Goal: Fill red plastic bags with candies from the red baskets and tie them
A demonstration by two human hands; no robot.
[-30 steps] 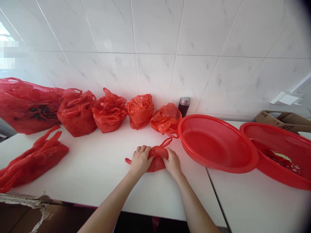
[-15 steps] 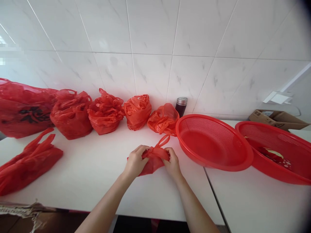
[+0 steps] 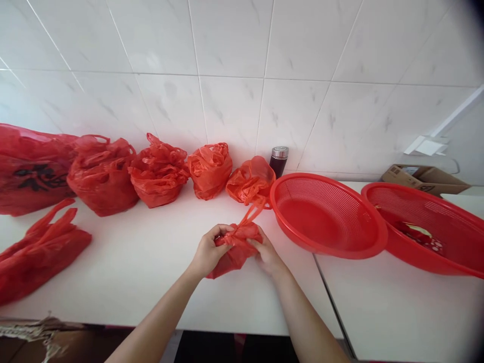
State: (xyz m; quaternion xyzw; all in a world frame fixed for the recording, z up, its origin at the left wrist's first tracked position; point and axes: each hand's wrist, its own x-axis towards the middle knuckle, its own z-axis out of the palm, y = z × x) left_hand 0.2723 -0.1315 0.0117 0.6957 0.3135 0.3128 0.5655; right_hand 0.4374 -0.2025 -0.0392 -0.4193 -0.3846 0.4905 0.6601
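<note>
Contents of the small red bag [image 3: 239,247] can't be made out; bag sits at the centre of the frame, lower half, between both hands. Left hand [image 3: 208,251] pinches its gathered upper part between thumb and fingers; right hand [image 3: 268,254] grips the right side, thumb on top, other fingers mostly hidden behind the plastic. Large bag with black lettering [image 3: 34,179] and flat-lying bag [image 3: 45,254] both cut off by left edge; second basket [image 3: 423,257] cut off at right edge, items inside unclear. Dark jar [image 3: 279,162] partly covered at its base.

Small bag tilted: long axis runs lower left to upper right, a bottom corner toward lower left, handles [image 3: 249,213] pointing upper right.

Handle tips overlap the crumpled bag [image 3: 251,181] just behind in view. Three more stuffed bags [image 3: 159,174] line up left of it along the tiled wall [image 3: 230,111]. Empty-looking red basket [image 3: 321,222] right of the hands, near the right one. Cardboard box [image 3: 423,179] far right, behind the second basket. White table [image 3: 139,267] beneath.
</note>
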